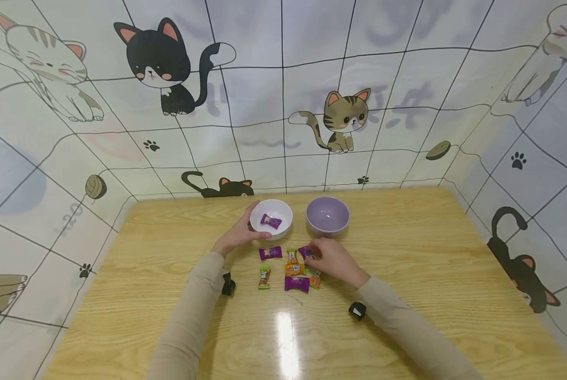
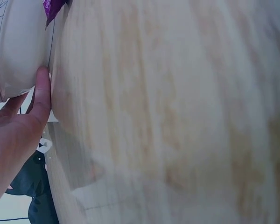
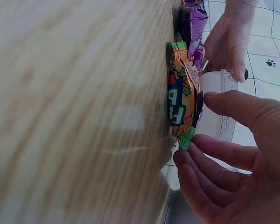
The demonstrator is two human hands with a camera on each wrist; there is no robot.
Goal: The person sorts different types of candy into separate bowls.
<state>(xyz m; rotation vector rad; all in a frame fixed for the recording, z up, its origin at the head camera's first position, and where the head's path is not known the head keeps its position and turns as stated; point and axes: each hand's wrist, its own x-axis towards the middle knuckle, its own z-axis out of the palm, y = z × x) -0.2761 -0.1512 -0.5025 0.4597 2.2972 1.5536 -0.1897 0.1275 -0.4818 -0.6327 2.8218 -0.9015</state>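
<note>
wooden table [image 1: 406, 237]; fingers [image 1: 317, 250] of right hand [image 1: 335, 258] partly hide 1 purple candy [image 1: 304, 252]

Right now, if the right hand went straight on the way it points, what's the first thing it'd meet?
Likely the purple-wrapped candy at the fingertips of the right hand; depth is unclear, so it may already be touching.

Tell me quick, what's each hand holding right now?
Left hand: closed on the side of a round white bowl.
Right hand: at a small purple-wrapped candy; whether gripping it cannot be told.
</note>
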